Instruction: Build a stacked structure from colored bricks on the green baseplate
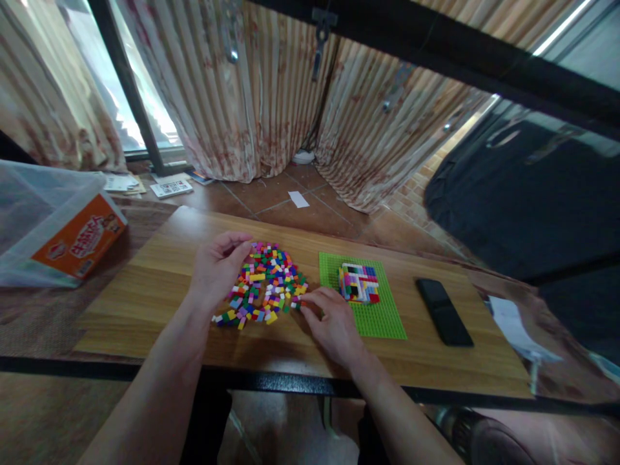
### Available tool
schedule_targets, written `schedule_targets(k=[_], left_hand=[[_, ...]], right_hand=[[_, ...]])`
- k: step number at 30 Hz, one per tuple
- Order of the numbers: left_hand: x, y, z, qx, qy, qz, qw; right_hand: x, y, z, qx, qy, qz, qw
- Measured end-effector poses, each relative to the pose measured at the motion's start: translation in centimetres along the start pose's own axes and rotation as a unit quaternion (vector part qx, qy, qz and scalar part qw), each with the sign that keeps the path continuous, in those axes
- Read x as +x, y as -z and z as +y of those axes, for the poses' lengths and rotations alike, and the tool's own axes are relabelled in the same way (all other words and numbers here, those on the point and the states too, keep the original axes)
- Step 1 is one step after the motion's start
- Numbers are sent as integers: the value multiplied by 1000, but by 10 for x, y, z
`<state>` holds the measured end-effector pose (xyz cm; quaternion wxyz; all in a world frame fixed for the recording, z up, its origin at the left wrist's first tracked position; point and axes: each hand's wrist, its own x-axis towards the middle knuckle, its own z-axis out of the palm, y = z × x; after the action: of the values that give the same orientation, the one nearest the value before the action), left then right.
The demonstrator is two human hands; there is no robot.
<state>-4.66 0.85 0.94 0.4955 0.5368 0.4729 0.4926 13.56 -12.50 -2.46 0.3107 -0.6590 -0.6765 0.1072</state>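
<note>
A loose spread of small coloured building bricks (274,265) lies on the wooden table, between my two hands. At its far left edge is my left hand (219,266), thumb and forefinger pinched together; whatever is between them is too small to make out. My right hand (332,323) rests at the right edge of the spread, its thumb and forefinger curled close together around something I cannot make out. Just beyond that hand, a green baseplate (390,316) carries a block-shaped build of white, red, black and blue bricks (359,283).
A black phone (444,312) lies on the table (150,284) to the right of the baseplate. On the left stands a clear plastic tub (43,219) with an orange label. White paper (516,326) lies past the table's right end. Curtains (281,97) hang behind.
</note>
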Motion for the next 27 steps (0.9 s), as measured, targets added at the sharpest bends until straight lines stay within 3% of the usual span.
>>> schedule_targets(k=[6, 12, 16, 19, 23, 27], left_hand=[[9, 12, -14, 45, 4, 5, 999], [15, 32, -24, 232, -64, 22, 970], [13, 38, -20, 286, -68, -98, 951], [9, 33, -20, 339, -105, -176, 918], [4, 23, -23, 445, -150, -212, 857], [2, 16, -22, 496, -153, -223, 825]], right_hand=[[0, -7, 4, -32, -5, -32, 999], [3, -16, 3, -15, 15, -18, 1000], [2, -17, 0, 1, 27, -4, 1000], [3, -17, 0, 7, 29, 2, 1000], [3, -16, 0, 5, 34, 7, 999], [3, -16, -1, 6, 37, 11, 999]])
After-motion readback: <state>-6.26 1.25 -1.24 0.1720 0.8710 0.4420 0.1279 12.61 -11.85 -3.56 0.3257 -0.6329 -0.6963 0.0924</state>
